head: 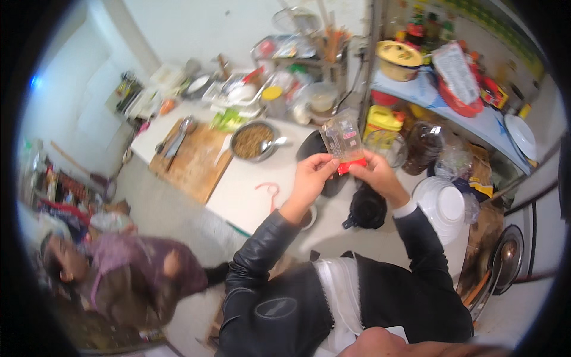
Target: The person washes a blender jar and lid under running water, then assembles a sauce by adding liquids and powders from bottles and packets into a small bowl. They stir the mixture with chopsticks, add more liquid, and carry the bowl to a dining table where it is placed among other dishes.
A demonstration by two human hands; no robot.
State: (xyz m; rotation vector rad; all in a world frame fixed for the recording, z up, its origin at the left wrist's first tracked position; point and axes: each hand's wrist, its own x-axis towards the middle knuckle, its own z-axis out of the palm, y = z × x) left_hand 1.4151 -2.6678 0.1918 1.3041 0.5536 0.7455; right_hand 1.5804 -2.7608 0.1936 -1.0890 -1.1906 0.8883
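Observation:
Both my hands hold a small clear plastic packet with a red end and printing on it, above the near part of the white table. My left hand pinches its red end from the left. From the right, my right hand grips the same end with the thumb over it. Below my right hand is a black lidded pot or kettle. A small cup is partly hidden by my left forearm. Left of the packet, a steel bowl holds brown minced food and a spoon. A pink scissors-like item lies nearby.
A wooden cutting board bears a cleaver. Leafy greens, a yellow-lidded jar and dishes line the back. White bowls are stacked at right, below a blue shelf with containers. A person in a purplish apron is at lower left.

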